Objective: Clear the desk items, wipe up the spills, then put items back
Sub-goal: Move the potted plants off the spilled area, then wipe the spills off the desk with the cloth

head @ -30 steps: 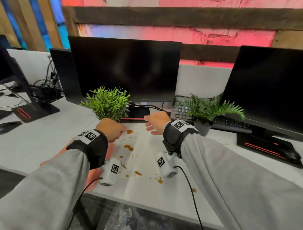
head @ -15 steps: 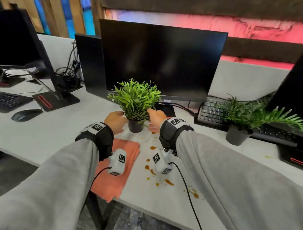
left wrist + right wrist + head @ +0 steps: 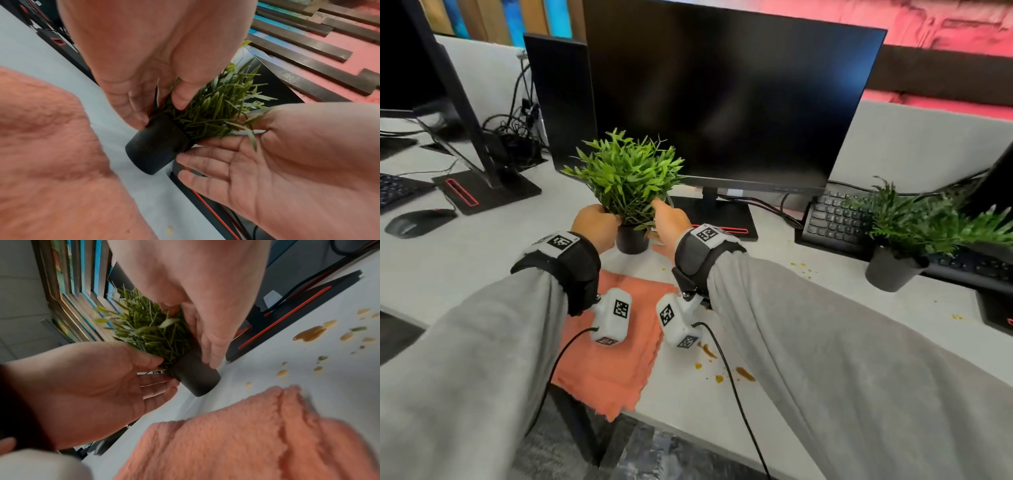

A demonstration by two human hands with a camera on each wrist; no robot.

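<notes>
Plant (image 3: 627,178): a small green plant in a black pot (image 3: 631,238), upright on the desk (image 3: 448,260), in front of the middle monitor (image 3: 726,92) and just left of its base (image 3: 717,214).
Left hand (image 3: 595,224): against the left side of the pot's rim, fingers nearly straight and touching it, thumb pushed into the leaves; a loose hold rather than a closed fist.
Right hand (image 3: 671,222): on the right side of the pot, palm open, fingertips at the rim, leaves brushing the palm.
Cloth (image 3: 613,346): orange, folded, lying near the desk's near edge, just this side of the pot, under both wrists; one corner hangs over the edge.
Spills (image 3: 726,370): brown drops on the desk right of the cloth; smaller specks farther right, near the second plant (image 3: 914,222).
Second plant: in a grey pot at the right, standing in front of a keyboard (image 3: 832,219), well apart from the hands.
Left side: another monitor stand (image 3: 482,192), a mouse (image 3: 414,222) and tangled cables (image 3: 513,137).
In the way: the monitor base and its cables (image 3: 774,205) lie close behind and right of the pot.
</notes>
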